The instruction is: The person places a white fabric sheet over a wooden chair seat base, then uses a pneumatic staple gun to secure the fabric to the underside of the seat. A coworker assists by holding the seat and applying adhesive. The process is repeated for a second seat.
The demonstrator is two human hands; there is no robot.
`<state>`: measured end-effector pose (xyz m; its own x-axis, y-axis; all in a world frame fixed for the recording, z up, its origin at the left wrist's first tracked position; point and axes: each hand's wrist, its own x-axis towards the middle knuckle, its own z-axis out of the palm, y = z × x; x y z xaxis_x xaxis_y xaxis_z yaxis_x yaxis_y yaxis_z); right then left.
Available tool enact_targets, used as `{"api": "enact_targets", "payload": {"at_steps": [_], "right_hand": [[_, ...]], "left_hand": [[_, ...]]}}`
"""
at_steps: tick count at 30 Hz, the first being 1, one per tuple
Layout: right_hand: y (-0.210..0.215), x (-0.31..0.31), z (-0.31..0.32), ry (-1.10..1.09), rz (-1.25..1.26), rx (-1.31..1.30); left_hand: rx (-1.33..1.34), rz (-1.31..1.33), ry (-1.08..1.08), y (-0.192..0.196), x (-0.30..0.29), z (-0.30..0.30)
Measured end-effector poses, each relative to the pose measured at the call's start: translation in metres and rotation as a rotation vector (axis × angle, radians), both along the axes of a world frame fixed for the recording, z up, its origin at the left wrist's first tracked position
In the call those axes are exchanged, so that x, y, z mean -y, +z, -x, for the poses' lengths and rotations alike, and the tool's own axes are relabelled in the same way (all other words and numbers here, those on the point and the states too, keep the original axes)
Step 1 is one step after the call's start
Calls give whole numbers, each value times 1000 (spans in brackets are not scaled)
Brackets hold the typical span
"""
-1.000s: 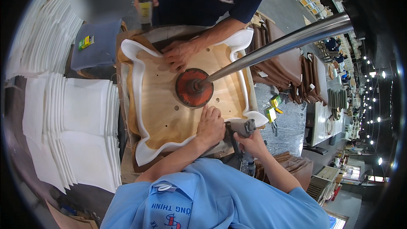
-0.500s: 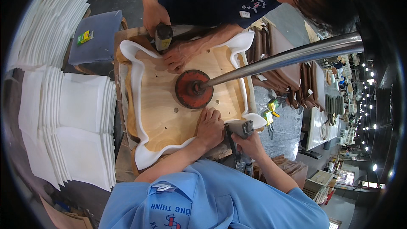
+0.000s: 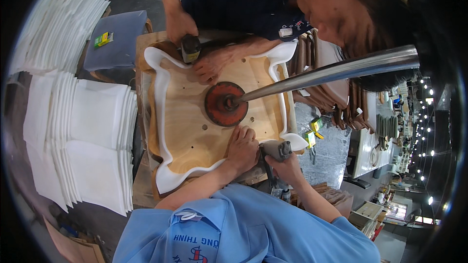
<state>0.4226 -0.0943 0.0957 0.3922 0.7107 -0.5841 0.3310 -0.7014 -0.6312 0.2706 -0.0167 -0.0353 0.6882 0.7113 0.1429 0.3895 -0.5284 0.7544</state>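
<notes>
A wooden seat panel point(image 3: 190, 112) lies face down with white foam padding point(image 3: 164, 117) folded around its wavy rim. A round red-brown pressure disc point(image 3: 225, 104) on a steel rod point(image 3: 336, 73) sits on its middle. My left hand point(image 3: 242, 150) is on the panel's near edge, its fingers curled and bunched over the foam rim, which it partly hides. Close to its right, my right hand point(image 3: 286, 168) is wrapped round the grip of a staple gun point(image 3: 277, 150), whose nose is at the near edge.
Across the panel a co-worker's hand point(image 3: 181, 27) holds another staple gun point(image 3: 190, 47); the other hand point(image 3: 209, 65) presses the far edge. White foam sheets point(image 3: 97, 112) are stacked left, near a blue-grey seat point(image 3: 117, 39). Brown covers point(image 3: 336, 83) and yellow-green boxes point(image 3: 312, 134) lie right.
The co-worker's head has come lower and further into view on the right. My hands and the staple gun keep nearly the same place at the near edge; the whole view has shifted slightly.
</notes>
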Motion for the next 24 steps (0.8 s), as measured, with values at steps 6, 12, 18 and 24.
{"api": "enact_targets", "payload": {"at_steps": [6,12,18,24], "right_hand": [[5,22,0,-54,-15,-55],[-4,58,30,-145,-27,-59],[-19,59,37,-182,-146,19],[-14,59,37,-132,-146,173]], "left_hand": [[22,-26,-11,24,-31,-3],[101,760,40,117,-47,109],[-282,70,-277,98,21,140],[-293,-222,-381,44,13,131]]}}
